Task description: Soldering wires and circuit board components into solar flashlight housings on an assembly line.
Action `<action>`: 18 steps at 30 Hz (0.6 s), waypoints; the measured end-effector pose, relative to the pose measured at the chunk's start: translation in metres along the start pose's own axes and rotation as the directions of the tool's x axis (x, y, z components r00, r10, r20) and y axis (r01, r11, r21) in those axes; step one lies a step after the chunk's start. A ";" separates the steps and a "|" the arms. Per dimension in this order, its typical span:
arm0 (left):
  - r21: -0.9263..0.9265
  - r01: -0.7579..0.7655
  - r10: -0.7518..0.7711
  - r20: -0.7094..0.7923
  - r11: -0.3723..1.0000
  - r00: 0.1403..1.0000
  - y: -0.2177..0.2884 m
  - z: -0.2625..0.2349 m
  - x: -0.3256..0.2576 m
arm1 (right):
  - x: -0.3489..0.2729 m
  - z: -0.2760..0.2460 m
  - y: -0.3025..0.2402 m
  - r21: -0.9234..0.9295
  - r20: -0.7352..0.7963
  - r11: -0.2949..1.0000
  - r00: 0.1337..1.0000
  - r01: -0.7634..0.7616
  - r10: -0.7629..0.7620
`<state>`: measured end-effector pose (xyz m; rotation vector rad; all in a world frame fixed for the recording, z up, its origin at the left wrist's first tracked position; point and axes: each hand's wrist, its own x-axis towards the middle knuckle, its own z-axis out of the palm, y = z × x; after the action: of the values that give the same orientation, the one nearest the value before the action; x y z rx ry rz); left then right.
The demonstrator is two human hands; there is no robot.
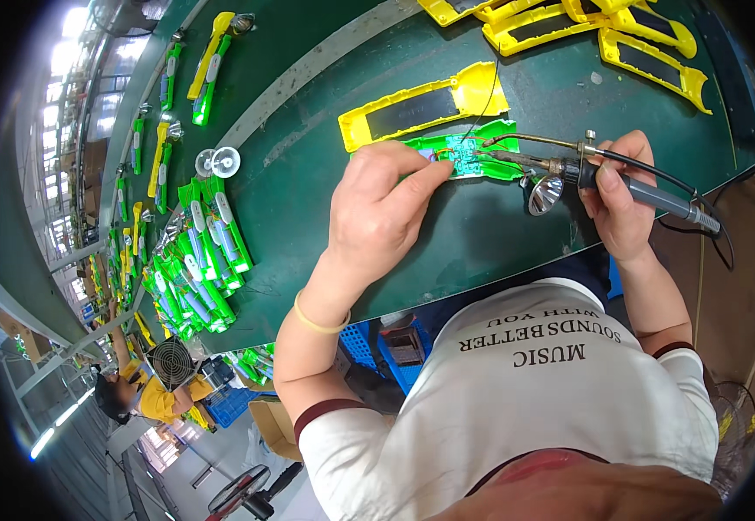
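Observation:
A green plastic housing (503, 128) lies on the bench in front of me, with a small green circuit board (463, 154) inside it. My left hand (386, 195) is closed in a pinch at the board's left end, beside thin coloured wires; what sits between the fingertips is hidden. My right hand (622, 195) grips a soldering iron (662, 200) with a thin curved solder-feed tube (529, 138) clamped to it. The iron's tip points left, at the board. Under the iron, a shiny round reflector (544, 195) rests beside the housing.
Just behind lies a yellow shell (357, 128) with a dark panel. More yellow shells (534, 30) are heaped at the far right. Green lamp halves (195, 269) pile up at left, near two loose reflectors (224, 162). A co-worker in yellow (159, 402) is at lower left.

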<state>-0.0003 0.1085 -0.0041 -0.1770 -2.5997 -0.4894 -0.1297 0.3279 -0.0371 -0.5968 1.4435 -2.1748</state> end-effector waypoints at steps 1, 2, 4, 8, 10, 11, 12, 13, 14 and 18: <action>-0.007 -0.083 0.083 -0.052 0.997 0.995 -0.002 0.004 0.000 | 0.001 -0.002 0.000 -0.006 0.013 1.000 1.000 -0.005 0.005; -0.011 -0.084 0.083 -0.051 0.996 0.995 -0.002 0.005 0.001 | 0.001 -0.002 0.000 -0.011 0.028 1.000 1.000 -0.011 0.011; 0.020 -0.100 0.100 -0.002 0.995 0.995 -0.001 0.006 0.002 | 0.001 -0.003 0.000 0.003 0.044 1.000 0.999 -0.011 0.011; 0.041 -0.130 0.128 0.049 0.991 0.991 -0.001 0.001 0.005 | 0.001 -0.003 0.003 -0.075 0.061 0.997 0.998 -0.014 0.019; 0.096 -0.162 0.153 0.096 0.982 0.984 0.000 0.000 0.007 | 0.002 -0.002 0.002 -0.063 0.076 0.998 0.997 -0.008 0.013; 0.097 -0.161 0.152 0.096 0.982 0.984 0.001 0.000 0.008 | 0.002 -0.002 0.001 -0.051 0.092 0.999 0.996 -0.002 0.007; 0.118 -0.171 0.158 0.110 0.978 0.981 0.001 0.000 0.009 | 0.002 -0.001 0.003 -0.050 0.093 0.999 0.996 -0.003 0.007; 0.139 -0.182 0.165 0.124 0.973 0.979 0.002 0.000 0.010 | 0.002 -0.001 0.004 -0.052 0.100 0.999 0.995 0.001 0.004; 0.140 -0.183 0.166 0.124 0.973 0.978 0.003 -0.001 0.010 | 0.002 -0.001 0.005 -0.055 0.108 0.998 0.994 0.005 0.001; 0.160 -0.189 0.166 0.146 0.969 0.975 0.005 -0.001 0.012 | 0.004 -0.002 0.003 -0.127 0.099 0.992 0.995 -0.008 0.021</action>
<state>-0.0095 0.1136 0.0046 -0.3917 -2.7055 -0.1929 -0.1335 0.3259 -0.0406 -0.7271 1.5353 -2.0223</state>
